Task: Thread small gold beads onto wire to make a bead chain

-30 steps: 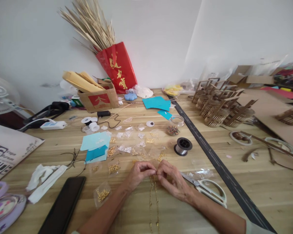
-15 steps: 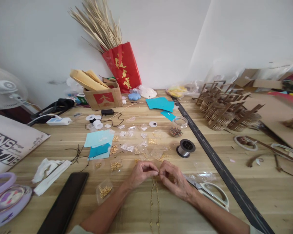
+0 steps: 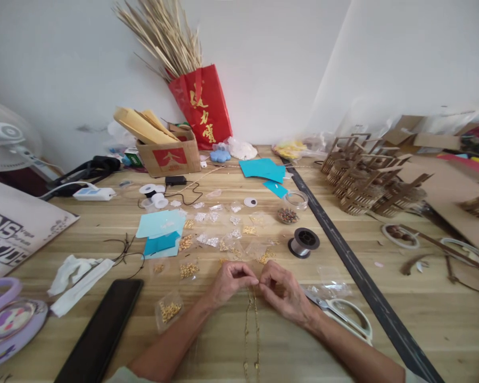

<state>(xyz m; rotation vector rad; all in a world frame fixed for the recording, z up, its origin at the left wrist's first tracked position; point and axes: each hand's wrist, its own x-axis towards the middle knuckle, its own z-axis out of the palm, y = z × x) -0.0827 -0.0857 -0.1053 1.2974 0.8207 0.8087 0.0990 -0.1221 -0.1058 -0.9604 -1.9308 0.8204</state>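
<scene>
A thin gold chain (image 3: pixel 257 335) hangs in two strands from between my hands, down toward the near edge of the view. My left hand (image 3: pixel 232 283) pinches its upper end with thumb and forefinger. Against it, fingertip to fingertip, my right hand (image 3: pixel 284 292) is closed in a pinch on the chain's end as well. Any small part between the fingertips is too tiny to make out. Just beyond the hands lie small bags of gold findings (image 3: pixel 266 256). Beside my right wrist rest white-handled scissors (image 3: pixel 345 318), partly under the forearm.
A wire spool (image 3: pixel 303 242) and a jar of beads (image 3: pixel 288 215) stand ahead to the right. A black phone (image 3: pixel 101 330) lies left of my left forearm, near a bag of gold beads (image 3: pixel 170 310). Small woven baskets (image 3: pixel 359 194) stand beyond the black strip (image 3: pixel 343 252).
The hands keep the same pinch at nearly the same spot. The view has shifted very slightly; the chain still hangs between them.
</scene>
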